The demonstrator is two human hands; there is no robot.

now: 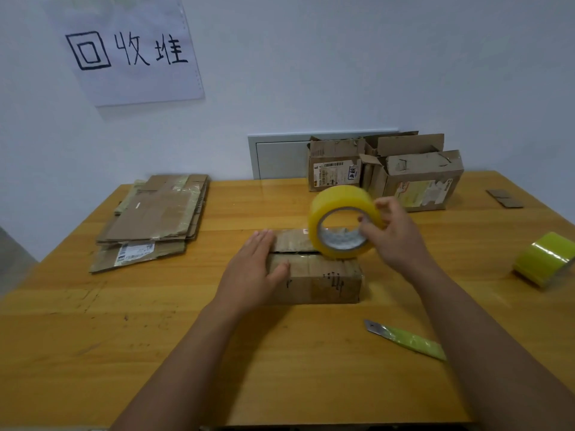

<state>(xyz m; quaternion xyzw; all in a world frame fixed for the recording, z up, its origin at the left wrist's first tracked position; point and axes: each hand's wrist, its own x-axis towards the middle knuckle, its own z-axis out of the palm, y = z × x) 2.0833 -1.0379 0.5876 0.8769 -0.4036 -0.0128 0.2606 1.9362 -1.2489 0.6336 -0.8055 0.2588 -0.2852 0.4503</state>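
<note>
Wooden table (280,353): left hand (252,269) flat on box (320,281), right hand (395,237) grips tape (329,200).

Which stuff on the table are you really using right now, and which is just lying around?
In use: cardboard box, pressed by the left hand; yellow tape roll, held by the right hand.
Lying about: green cutter; second tape roll; flat cardboard pile; open boxes at the back.

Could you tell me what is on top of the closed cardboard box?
The left hand lies flat on the cardboard box; the right hand holds a tape roll there. Contents hidden.
</note>
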